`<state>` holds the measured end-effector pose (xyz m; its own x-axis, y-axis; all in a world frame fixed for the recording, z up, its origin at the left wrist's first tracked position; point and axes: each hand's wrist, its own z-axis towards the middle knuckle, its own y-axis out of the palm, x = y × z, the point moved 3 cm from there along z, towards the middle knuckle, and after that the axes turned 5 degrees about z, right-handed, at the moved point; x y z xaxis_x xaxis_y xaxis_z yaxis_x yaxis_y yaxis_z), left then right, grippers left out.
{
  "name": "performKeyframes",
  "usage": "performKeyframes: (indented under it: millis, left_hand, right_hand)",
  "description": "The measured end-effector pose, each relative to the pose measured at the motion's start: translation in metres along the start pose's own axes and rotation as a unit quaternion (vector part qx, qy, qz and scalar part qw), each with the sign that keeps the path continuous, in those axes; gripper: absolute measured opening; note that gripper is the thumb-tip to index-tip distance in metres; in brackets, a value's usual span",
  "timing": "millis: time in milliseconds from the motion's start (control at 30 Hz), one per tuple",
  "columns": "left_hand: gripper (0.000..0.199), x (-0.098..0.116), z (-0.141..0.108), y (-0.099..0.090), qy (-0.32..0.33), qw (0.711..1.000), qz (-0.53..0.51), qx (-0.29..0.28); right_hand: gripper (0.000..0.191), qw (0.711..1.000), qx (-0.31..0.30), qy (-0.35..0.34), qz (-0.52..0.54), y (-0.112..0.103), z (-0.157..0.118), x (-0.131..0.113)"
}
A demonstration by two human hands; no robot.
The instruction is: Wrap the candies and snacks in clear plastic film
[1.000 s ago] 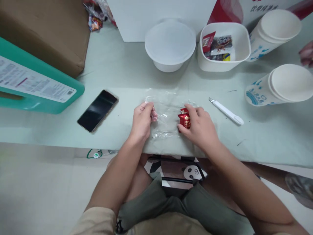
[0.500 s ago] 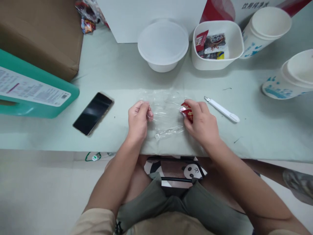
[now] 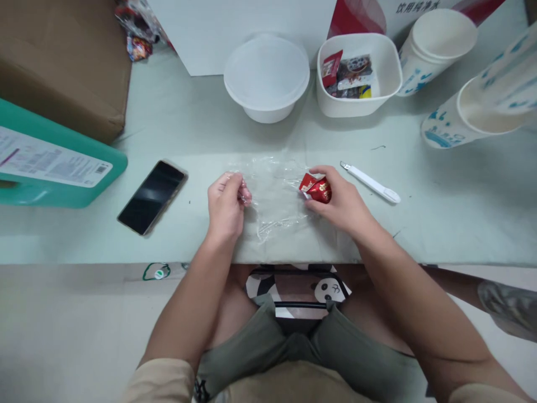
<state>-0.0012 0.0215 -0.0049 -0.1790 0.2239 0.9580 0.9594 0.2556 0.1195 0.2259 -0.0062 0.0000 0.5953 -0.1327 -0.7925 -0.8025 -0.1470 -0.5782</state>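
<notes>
A clear plastic bag [image 3: 277,204] lies crinkled on the table in front of me. My left hand [image 3: 227,198] is closed on its left edge, fingers curled and thumb on top. At the bag's right side, my right hand [image 3: 338,193] holds a red foil-wrapped candy [image 3: 319,189] between thumb and fingers; the candy's pointed end faces left over the plastic. To the right of that hand lies a white utility knife [image 3: 371,182] with a short bit of blade showing.
Behind the bag stand a lidded white bowl [image 3: 267,78] and a white tub [image 3: 358,103] of small packets. Paper cups [image 3: 436,50] stand at right; one blurred cup [image 3: 514,73] tilts above another. A phone [image 3: 153,197], green jug [image 3: 62,162] and cardboard box [image 3: 62,61] are at left.
My right hand's fingers have spread, showing more of the red candy. At right, a cup has lifted from its stack and blurs. The whole view has shifted slightly.
</notes>
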Motion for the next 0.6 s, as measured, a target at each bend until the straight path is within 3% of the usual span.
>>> performKeyframes:
  millis: [267,433,600]
  left_hand:
    - [0.031,0.001,0.003,-0.001,0.006,1.0,-0.015,0.013]
    - [0.03,0.002,0.001,-0.001,-0.016,0.999,-0.021,0.023]
    - [0.028,0.002,0.002,0.0,-0.01,1.0,-0.014,0.017]
  right_hand:
    - [0.055,0.977,0.054,0.054,0.201,-0.011,0.004,0.013]
    - [0.055,0.922,0.103,0.111,0.355,-0.021,0.01,0.024]
    - [0.055,0.856,0.083,0.173,0.479,-0.029,0.01,0.027]
